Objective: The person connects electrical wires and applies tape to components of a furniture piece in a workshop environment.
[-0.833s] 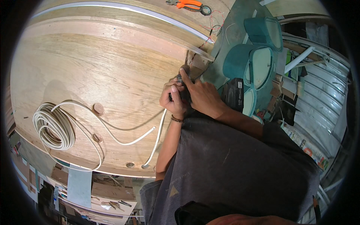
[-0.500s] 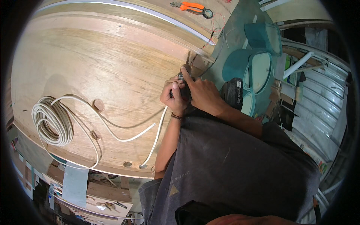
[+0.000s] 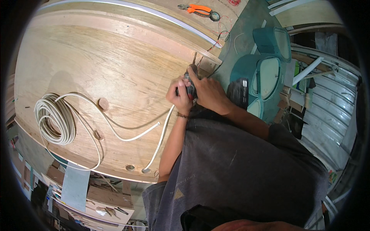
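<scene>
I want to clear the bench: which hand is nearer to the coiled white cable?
Left. The left hand is to the right of the coiled white cable, apart from it; the right hand is farther right.

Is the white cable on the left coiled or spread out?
Mostly coiled: the white cable lies in bunched loops, one loose end trailing across the wooden panel.

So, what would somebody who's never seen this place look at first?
Probably the big coil of white cable on the left of the pale wooden panel. Then the left hand and right hand together, near the middle, holding what looks like a dark power drill. Bright orange-handled pliers at the top and teal rounded pieces at the right stand out too.
</scene>
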Demonstrator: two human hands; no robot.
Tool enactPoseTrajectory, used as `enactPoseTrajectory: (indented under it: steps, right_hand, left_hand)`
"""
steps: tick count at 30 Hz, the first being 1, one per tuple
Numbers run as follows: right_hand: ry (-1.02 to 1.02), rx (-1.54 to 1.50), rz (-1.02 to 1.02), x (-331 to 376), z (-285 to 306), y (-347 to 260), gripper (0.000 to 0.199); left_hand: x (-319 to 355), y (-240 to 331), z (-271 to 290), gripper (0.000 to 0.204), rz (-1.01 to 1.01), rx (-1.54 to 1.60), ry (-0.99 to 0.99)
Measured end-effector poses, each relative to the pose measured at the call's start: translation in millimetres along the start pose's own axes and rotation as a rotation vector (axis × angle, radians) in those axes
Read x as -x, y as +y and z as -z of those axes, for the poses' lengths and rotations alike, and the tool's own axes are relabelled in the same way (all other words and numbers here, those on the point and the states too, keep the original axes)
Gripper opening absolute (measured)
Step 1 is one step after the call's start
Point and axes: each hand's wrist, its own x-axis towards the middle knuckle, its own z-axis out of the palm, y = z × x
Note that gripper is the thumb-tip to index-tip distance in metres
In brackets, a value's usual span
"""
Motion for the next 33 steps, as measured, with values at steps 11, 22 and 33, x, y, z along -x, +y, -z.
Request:
enactPoseTrajectory:
  steps: [11,22,33]
  right_hand:
    - [0.169,0.169,0.112,-7.2,-2.9,6.4,0.059]
    - [0.203,0.31,0.064,-1.4,-17.6,-1.2,0.055]
    - [-0.045,-0.322,-0.041,3.7,-9.3,13.8,0.101]
  left_hand:
    - [-7.7,1.5,-5.4,0.032,0.064,-0.029,-0.018]
    - [-1.8,4.0,1.6,0.032,0.106,0.019,0.029]
    - [-0.6,12.0,4.7,0.02,0.171,0.044,0.005]
